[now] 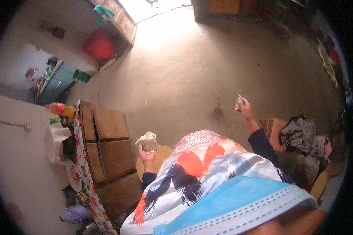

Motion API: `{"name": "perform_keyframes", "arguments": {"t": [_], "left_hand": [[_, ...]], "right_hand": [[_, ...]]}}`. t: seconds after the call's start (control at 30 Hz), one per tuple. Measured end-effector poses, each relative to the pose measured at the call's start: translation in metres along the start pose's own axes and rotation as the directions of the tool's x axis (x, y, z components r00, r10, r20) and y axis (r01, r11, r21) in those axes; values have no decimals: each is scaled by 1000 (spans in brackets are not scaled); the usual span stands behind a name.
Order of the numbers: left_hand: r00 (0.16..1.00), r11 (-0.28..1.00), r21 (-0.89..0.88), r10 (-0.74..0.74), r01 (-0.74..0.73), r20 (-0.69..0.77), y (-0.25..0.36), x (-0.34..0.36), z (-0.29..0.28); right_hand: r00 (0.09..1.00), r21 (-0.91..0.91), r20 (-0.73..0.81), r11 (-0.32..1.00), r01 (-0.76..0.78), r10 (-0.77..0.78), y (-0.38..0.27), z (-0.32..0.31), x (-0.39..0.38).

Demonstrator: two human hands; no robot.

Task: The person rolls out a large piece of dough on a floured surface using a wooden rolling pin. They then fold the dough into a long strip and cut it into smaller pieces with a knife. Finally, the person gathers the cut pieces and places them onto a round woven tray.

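Note:
On the left side my left hand [147, 156] is raised, its fingers closed around a crumpled, off-white lump [147, 141] with ragged edges. Whether the lump is dough, cloth or paper cannot be made out. A round pale-wood surface [165, 152] shows partly behind that hand, and my clothing covers the rest. Out to the right, my right hand [245, 109] is stretched forward over the floor, apart from the left. Its fingers are pinched together, with a small whitish bit [239, 98] sticking out at the tips, too small to name.
A wooden cabinet [113, 140] stands close on the left, with a bottle of orange drink [62, 109] and a plate [73, 175] on top. A red container [100, 44] sits near the open door [123, 21]. Right of me, checked cloth [298, 132] lies over a seat. Bare concrete floor [192, 78] stretches ahead.

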State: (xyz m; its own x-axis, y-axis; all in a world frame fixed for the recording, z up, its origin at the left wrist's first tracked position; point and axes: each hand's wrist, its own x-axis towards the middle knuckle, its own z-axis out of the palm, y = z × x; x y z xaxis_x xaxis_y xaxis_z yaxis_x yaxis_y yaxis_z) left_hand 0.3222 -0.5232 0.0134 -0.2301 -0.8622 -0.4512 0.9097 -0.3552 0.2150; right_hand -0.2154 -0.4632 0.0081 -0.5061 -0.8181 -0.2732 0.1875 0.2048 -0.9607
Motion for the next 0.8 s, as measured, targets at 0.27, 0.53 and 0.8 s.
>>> {"name": "perform_keyframes", "arguments": {"t": [0.27, 0.53, 0.8], "left_hand": [[979, 975, -93, 198, -202, -49, 60, 72, -28], [963, 964, -103, 231, -246, -140, 190, 222, 24], [929, 929, -4, 370, -370, 29, 291, 375, 78]], "right_hand": [[900, 41, 431, 994, -97, 69, -18, 218, 156], [880, 20, 399, 956, -291, 260, -8, 344, 219], [862, -25, 385, 937, -347, 329, 8, 500, 383]]}}
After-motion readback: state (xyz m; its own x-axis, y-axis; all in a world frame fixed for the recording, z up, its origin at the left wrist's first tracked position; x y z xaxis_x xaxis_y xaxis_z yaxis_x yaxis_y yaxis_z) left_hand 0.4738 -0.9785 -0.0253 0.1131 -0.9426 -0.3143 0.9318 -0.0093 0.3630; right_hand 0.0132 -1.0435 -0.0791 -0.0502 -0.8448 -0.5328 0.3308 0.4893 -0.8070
